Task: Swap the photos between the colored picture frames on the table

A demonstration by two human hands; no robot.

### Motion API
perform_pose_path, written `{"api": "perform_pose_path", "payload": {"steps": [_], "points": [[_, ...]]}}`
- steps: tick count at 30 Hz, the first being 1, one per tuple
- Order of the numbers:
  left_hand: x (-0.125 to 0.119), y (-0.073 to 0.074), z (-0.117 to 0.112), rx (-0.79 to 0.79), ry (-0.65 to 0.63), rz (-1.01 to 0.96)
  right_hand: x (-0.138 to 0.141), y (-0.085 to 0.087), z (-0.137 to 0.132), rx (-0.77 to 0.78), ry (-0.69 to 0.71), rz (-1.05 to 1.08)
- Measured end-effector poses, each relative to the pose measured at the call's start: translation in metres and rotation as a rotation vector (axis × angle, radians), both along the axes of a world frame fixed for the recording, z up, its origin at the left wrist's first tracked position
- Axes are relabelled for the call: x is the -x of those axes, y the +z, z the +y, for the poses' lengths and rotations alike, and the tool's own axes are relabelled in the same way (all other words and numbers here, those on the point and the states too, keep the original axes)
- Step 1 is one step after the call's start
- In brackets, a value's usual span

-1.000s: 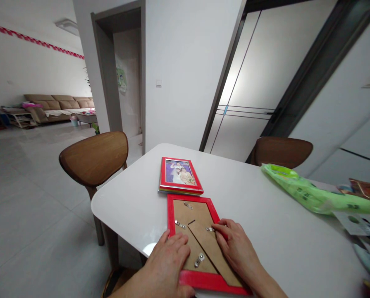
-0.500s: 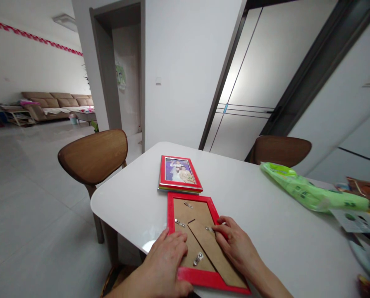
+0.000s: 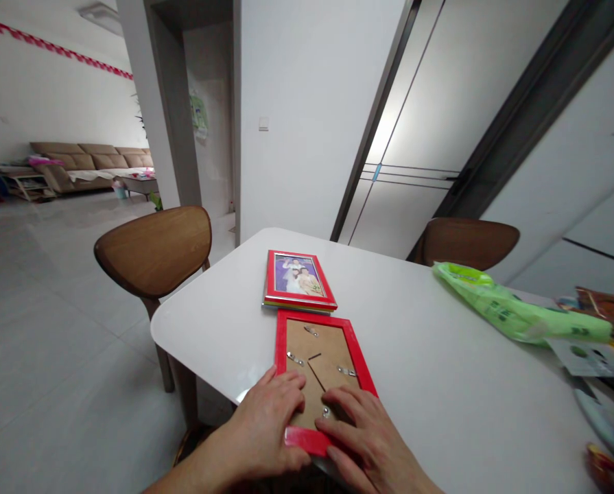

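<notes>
A red picture frame (image 3: pixel 319 346) lies face down on the white table (image 3: pixel 430 370), showing its brown backing board and small metal clips. My left hand (image 3: pixel 265 425) rests flat on the frame's near left corner, fingers spread. My right hand (image 3: pixel 361 439) lies over the near part of the backing board, with its fingertips at the lowest metal clip. A second red frame (image 3: pixel 297 280) with a photo of two people lies face up just beyond the first one.
A wooden chair (image 3: pixel 155 252) stands at the table's left corner, another chair (image 3: pixel 466 241) at the far side. A long green plastic bag (image 3: pixel 512 314) and several printed papers (image 3: pixel 595 343) lie on the right. The table edge runs just below my hands.
My right hand has moved from the frame's right side toward the near middle of the backing board. The left hand stayed in place. The view shifted slightly lower.
</notes>
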State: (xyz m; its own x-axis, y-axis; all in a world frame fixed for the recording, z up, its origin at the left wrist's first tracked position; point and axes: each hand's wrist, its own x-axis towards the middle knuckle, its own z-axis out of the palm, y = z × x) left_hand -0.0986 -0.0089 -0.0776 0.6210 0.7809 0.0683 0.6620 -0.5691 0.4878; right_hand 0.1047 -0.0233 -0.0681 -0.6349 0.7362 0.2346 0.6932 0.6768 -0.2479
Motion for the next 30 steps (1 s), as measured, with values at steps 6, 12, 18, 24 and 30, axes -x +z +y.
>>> {"api": "perform_pose_path", "payload": {"steps": [6, 12, 18, 24, 30], "points": [[0.003, -0.003, 0.000, -0.015, -0.008, -0.051, 0.003, 0.004, 0.008, 0.071, -0.036, 0.058], [0.002, -0.002, -0.004, -0.037, 0.012, -0.041, 0.042, 0.001, 0.056, 0.065, -0.195, 0.111], [0.003, 0.000, -0.007, -0.054, 0.011, -0.100, 0.063, -0.005, 0.079, 0.051, -0.206, 0.057], [0.002, 0.004, -0.006, -0.037, 0.032, -0.124, 0.064, -0.003, 0.073, 0.067, -0.198, 0.035], [0.004, 0.004, -0.007, 0.007, 0.021, -0.093, 0.044, -0.007, 0.104, 0.052, -0.388, 0.075]]}}
